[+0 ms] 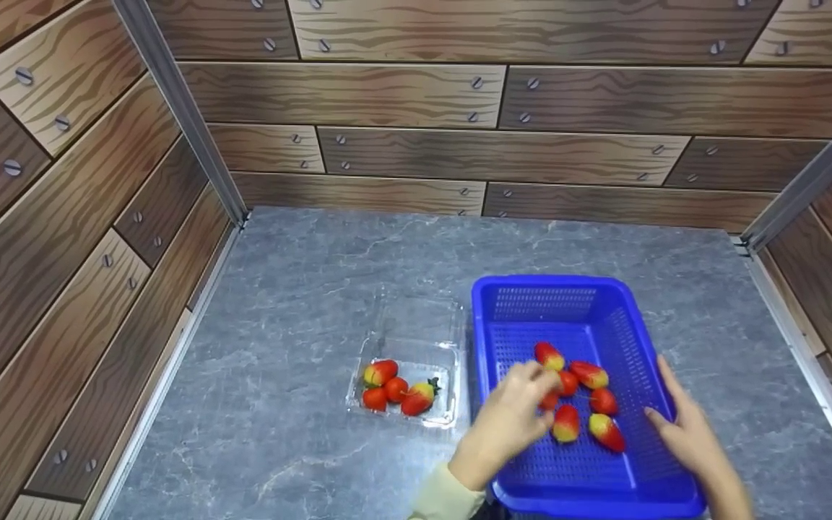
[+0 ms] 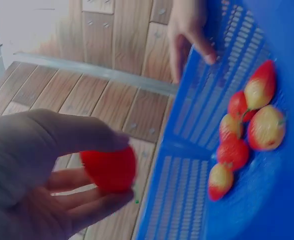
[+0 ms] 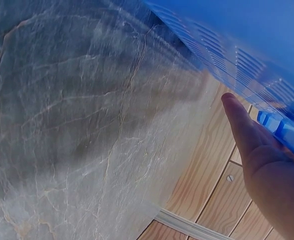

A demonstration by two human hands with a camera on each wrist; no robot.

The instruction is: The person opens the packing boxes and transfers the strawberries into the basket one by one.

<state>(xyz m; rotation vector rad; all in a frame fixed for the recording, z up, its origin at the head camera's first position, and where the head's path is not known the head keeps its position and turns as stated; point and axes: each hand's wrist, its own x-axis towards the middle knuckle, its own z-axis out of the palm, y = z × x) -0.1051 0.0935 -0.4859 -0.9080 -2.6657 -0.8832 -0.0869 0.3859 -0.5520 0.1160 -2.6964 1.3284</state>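
Note:
My left hand (image 1: 510,412) is over the blue plastic basket (image 1: 479,347). Between its thumb and fingers it pinches a smooth red fruit (image 2: 111,170) that looks like a small tomato; in the head view the fingers partly cover it. Below and around lie several red-and-yellow fruits (image 1: 566,423) and round red fruits (image 1: 603,401), grouped on the basket floor. On the right side of the basket, my right hand (image 1: 687,426) grips the wall, its thumb at the rim and the fingers along the outside.
Left of the basket lies an open clear plastic clamshell box (image 1: 452,415), its lid folded back. Inside are several fruits (image 1: 396,390), red or red-and-yellow. The grey marbled tabletop (image 1: 300,303) is enclosed by wood-patterned panels (image 1: 401,94) at the back and sides.

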